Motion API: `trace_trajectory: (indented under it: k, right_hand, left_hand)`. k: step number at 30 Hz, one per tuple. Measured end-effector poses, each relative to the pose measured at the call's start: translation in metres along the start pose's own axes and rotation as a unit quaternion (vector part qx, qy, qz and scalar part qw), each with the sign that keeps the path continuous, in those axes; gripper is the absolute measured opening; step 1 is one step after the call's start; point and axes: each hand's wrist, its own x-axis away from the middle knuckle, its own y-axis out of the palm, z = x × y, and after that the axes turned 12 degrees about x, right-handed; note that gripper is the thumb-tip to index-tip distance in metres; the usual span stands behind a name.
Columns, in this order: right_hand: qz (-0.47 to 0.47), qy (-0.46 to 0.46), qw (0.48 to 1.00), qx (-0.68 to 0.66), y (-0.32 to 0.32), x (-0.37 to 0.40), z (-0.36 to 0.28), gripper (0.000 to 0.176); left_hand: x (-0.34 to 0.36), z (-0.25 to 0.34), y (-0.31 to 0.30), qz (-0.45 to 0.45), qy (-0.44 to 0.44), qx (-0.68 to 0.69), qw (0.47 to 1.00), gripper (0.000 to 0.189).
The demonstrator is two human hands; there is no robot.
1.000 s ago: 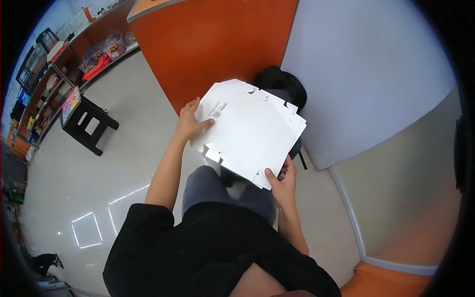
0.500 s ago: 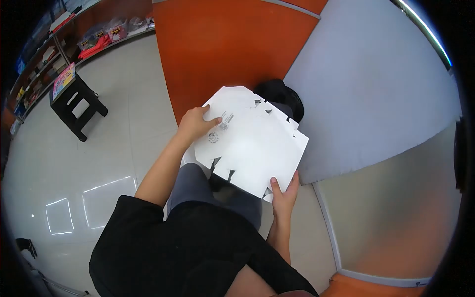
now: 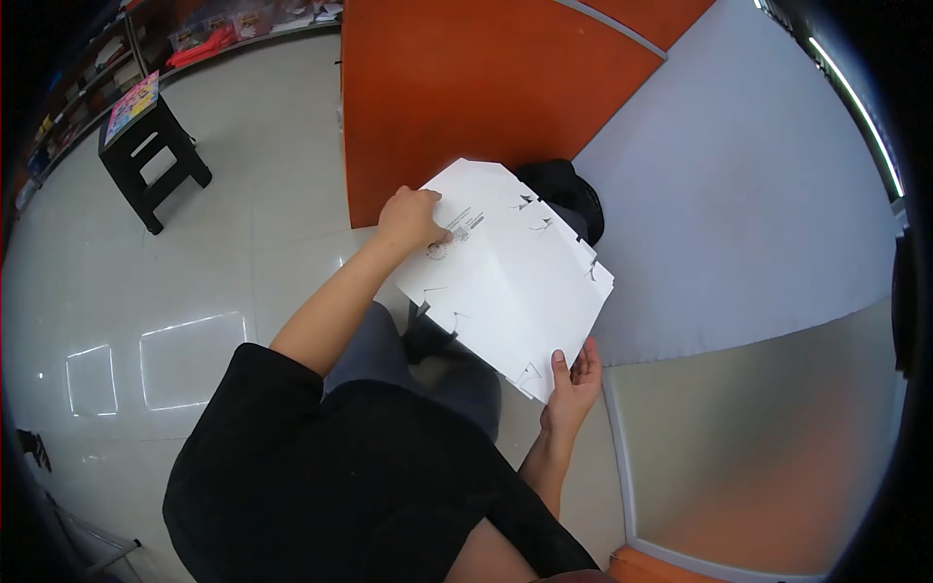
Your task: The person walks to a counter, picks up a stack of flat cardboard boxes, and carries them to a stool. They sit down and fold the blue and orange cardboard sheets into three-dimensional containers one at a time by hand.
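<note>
A flat white cardboard sheet (image 3: 515, 272), folded like an unassembled box, is held tilted in front of my body over my legs. Small cut slots and flaps line its far right and near edges, and a faint crease crosses it. Printed text and a round stamp show near its left side. My left hand (image 3: 412, 220) grips the left edge, thumb on the printed face and fingers partly hidden. At the lower right corner, my right hand (image 3: 575, 383) pinches the edge, thumb on top and fingers behind.
An orange panel (image 3: 486, 87) stands ahead, beside a grey-white covered surface (image 3: 739, 185) on the right. Behind the cardboard's far edge sits a black rounded object (image 3: 583, 199). To the left are a black stool (image 3: 155, 160) with a colourful top and loaded shelves (image 3: 97, 73).
The cardboard has shifted slightly right with both hands still on it. Its cut flaps along the near edge now lie flatter. The camera view has turned a little.
</note>
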Motion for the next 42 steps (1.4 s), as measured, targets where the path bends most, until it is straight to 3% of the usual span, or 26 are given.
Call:
trace_trajectory:
  k: [3,6,9,13,16,19,20,24,27,30,34,40,42]
  right_hand:
    - [0.013,0.062,0.998,-0.027,0.004,-0.005,-0.006,0.062]
    - [-0.001,0.178,0.975,-0.135,-0.001,-0.019,-0.001,0.053]
    - [-0.148,0.134,0.971,-0.131,-0.006,-0.034,0.018,0.047]
    - [-0.134,0.021,0.983,-0.124,-0.009,-0.031,0.012,0.044]
    - [-0.137,-0.073,0.979,-0.131,-0.020,-0.027,0.018,0.044]
    - [-0.113,-0.161,0.977,-0.086,-0.028,-0.031,0.011,0.046]
    - [-0.103,-0.198,0.972,-0.069,-0.029,-0.038,0.006,0.047]
    - [-0.066,-0.280,0.957,-0.035,-0.036,-0.050,0.024,0.051]
    - [-0.045,-0.282,0.958,-0.011,-0.036,-0.060,0.007,0.051]
    - [-0.065,-0.220,0.973,0.003,-0.030,-0.069,0.033,0.056]
    - [-0.037,-0.221,0.971,0.080,-0.018,-0.073,0.044,0.059]
    - [0.018,-0.207,0.973,0.099,-0.014,-0.071,0.015,0.054]
    - [-0.016,-0.172,0.975,0.142,-0.018,-0.072,0.012,0.054]
  left_hand:
    - [-0.007,-0.007,0.004,0.027,0.037,0.012,0.999,0.069]
    - [-0.002,-0.010,0.014,0.046,0.070,0.043,0.996,0.069]
    - [0.002,-0.008,0.011,0.034,0.053,0.055,0.996,0.073]
    - [0.003,-0.016,0.012,0.078,0.069,0.115,0.988,0.087]
    - [0.010,-0.020,0.013,0.089,0.101,0.241,0.961,0.088]
    - [0.001,-0.017,0.002,-0.042,0.164,0.440,0.882,0.091]
    - [-0.009,-0.017,0.005,-0.017,0.205,0.483,0.851,0.071]
    - [0.008,0.004,-0.008,0.046,0.261,0.577,0.772,0.036]
    - [0.012,0.016,-0.021,0.068,0.285,0.554,0.779,0.043]
    - [0.005,0.006,-0.003,0.062,0.286,0.545,0.786,0.050]
    - [0.006,-0.009,0.015,0.111,0.307,0.440,0.837,0.062]
    - [0.022,0.013,-0.008,0.015,0.240,0.487,0.840,0.063]
    - [0.020,0.006,0.001,0.064,0.236,0.440,0.864,0.055]
